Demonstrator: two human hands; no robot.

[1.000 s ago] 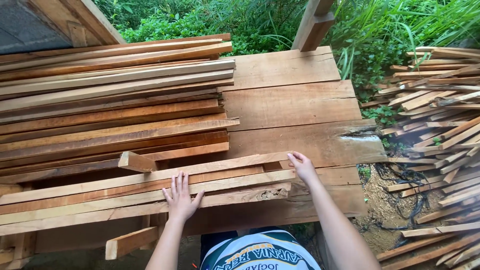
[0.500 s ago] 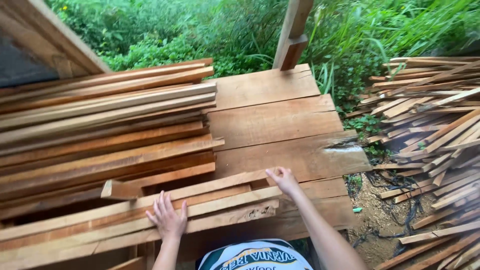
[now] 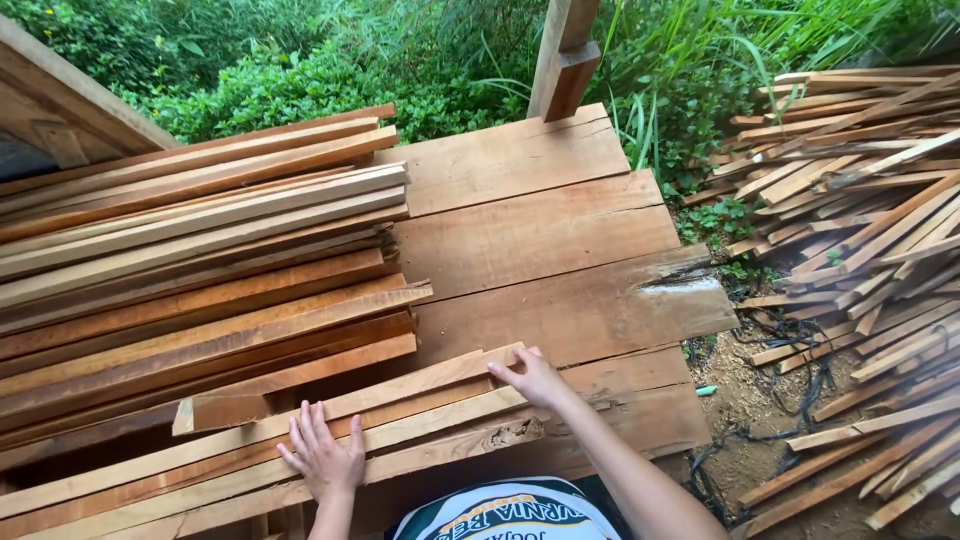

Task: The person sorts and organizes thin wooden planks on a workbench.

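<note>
A person's left hand [image 3: 322, 458] lies flat, fingers spread, on a bundle of sawn wooden slats [image 3: 400, 425] at 6 o'clock on a rough plank desk [image 3: 545, 235]. The right hand [image 3: 533, 377] curls its fingers over the slats' end, gripping the top one. A larger slat stack [image 3: 190, 260] fills the desk toward 9 o'clock. Offcuts [image 3: 860, 250] pile up on the ground at 3 o'clock, and a wooden post [image 3: 565, 55] rises at 12 o'clock.

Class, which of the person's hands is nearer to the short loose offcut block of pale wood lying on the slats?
Left. The left hand lies just below-right of the short wood block; the right hand grips slat ends far to its right.
</note>
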